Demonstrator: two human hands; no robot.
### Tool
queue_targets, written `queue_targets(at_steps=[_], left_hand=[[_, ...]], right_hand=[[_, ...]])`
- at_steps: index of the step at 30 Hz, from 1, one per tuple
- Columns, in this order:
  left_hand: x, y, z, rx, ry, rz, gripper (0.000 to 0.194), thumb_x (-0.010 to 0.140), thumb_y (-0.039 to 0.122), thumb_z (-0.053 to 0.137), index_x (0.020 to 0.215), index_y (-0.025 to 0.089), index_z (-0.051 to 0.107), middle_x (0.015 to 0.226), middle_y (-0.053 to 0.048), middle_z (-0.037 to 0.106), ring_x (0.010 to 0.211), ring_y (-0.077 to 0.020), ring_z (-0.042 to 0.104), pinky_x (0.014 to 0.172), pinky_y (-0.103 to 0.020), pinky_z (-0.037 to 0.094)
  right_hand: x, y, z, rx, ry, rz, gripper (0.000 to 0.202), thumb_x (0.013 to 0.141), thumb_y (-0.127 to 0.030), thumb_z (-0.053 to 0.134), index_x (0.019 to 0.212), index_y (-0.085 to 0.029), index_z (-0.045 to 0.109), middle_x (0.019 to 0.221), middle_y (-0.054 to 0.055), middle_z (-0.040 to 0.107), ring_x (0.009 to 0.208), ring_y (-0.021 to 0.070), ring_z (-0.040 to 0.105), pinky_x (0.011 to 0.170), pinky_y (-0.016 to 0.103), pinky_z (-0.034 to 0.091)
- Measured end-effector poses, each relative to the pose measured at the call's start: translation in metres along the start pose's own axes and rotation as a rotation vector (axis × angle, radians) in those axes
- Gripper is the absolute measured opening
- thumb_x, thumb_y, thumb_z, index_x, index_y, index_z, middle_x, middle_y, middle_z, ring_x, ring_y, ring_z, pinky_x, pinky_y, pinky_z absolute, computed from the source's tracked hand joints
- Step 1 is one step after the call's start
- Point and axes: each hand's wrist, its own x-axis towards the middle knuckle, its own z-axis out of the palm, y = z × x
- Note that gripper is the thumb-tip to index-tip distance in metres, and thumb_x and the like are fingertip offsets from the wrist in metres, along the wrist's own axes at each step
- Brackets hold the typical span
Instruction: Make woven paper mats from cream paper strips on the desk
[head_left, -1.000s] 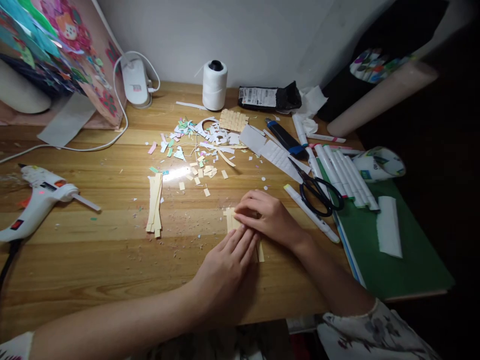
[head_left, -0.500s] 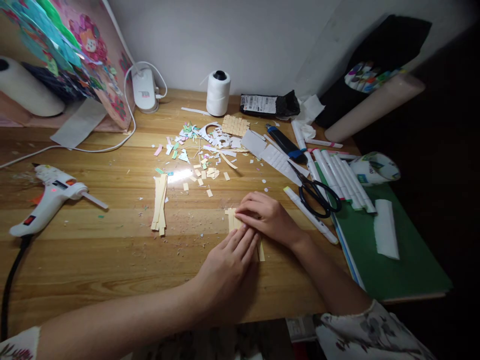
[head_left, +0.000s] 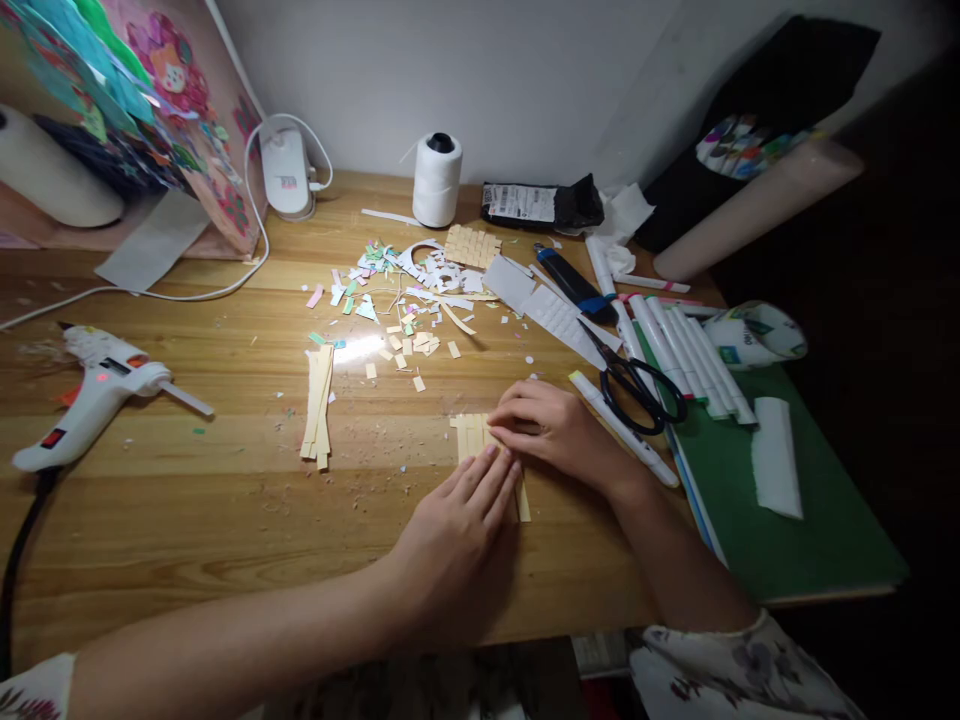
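Observation:
Pale yellow paper strips (head_left: 471,432) lie side by side on the wooden table, with one cross strip at their top edge. My left hand (head_left: 456,505) rests flat across them, fingers stretched out and pressing down. At their upper right, my right hand (head_left: 551,425) has thumb and fingers pinched together at the cross strip; the fingers hide most of what they grip. A small bundle of loose yellow strips (head_left: 317,408) lies to the left. Farther back sits a finished-looking woven paper piece (head_left: 472,246).
Paper scraps (head_left: 420,345) litter the middle. A glue gun (head_left: 97,390) lies left. Scissors (head_left: 637,385), a blue-black cutter (head_left: 574,285) and several markers (head_left: 694,360) lie right, some on a green board (head_left: 817,500). A thread spool (head_left: 437,185) stands at the back.
My right hand has slid a little to the right along the top of the strips, uncovering more of them. My left hand stays nearly in place.

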Motion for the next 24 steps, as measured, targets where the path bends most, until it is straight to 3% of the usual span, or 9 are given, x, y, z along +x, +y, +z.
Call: queue_targets(at_steps=[24], left_hand=[[0.0014,-0.0001,-0.0022,-0.022,-0.022,-0.007,0.05,0.093,0.025,0.038,0.139,0.006,0.035,0.146,-0.013,0.035,0.135,-0.025,0.032,0.109,-0.037,0.035]], right_hand=[[0.0024,0.0048,0.0036,-0.101,0.048,-0.046,0.011,0.08,-0.007,0.057,0.079,-0.016,0.063,0.079,0.006,0.062,0.076,0.0178,0.055,0.07,0.031,0.046]])
